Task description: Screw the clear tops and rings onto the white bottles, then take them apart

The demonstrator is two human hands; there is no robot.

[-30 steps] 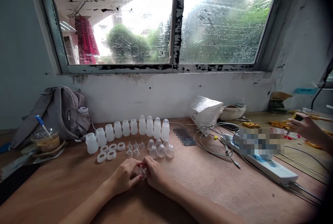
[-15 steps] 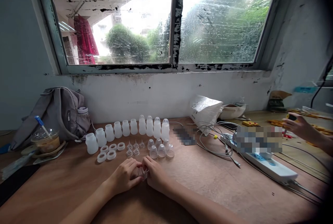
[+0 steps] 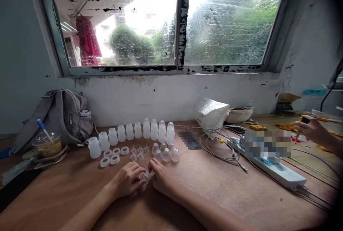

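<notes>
My left hand (image 3: 128, 180) is closed around the edge of a small translucent round piece (image 3: 144, 177), which looks like a bottle nipple in a collar ring. At its right side my right hand (image 3: 160, 178) pinches with thumb and forefinger, seemingly at the nipple's tip; the fingers partly hide it. Beyond the hands lie white collar rings (image 3: 115, 159), several clear bottle nipples (image 3: 140, 156) and clear dome caps (image 3: 166, 155). Behind them stands a row of frosted baby bottles (image 3: 113, 136), those on the right topped with a capped bottle (image 3: 170, 133) at the end.
A grey backpack (image 3: 63, 116) and a drink cup (image 3: 48, 146) with a straw stand at the left. On the right are a white pouch (image 3: 210, 116), tangled cables (image 3: 218, 148) and a power strip (image 3: 284, 175). Another person's hand (image 3: 308, 129) holds something dark at far right.
My hands have moved slightly apart, baring more of the translucent round piece between them. My right fingers have shifted up and right. The other person's hand has moved a little right.
</notes>
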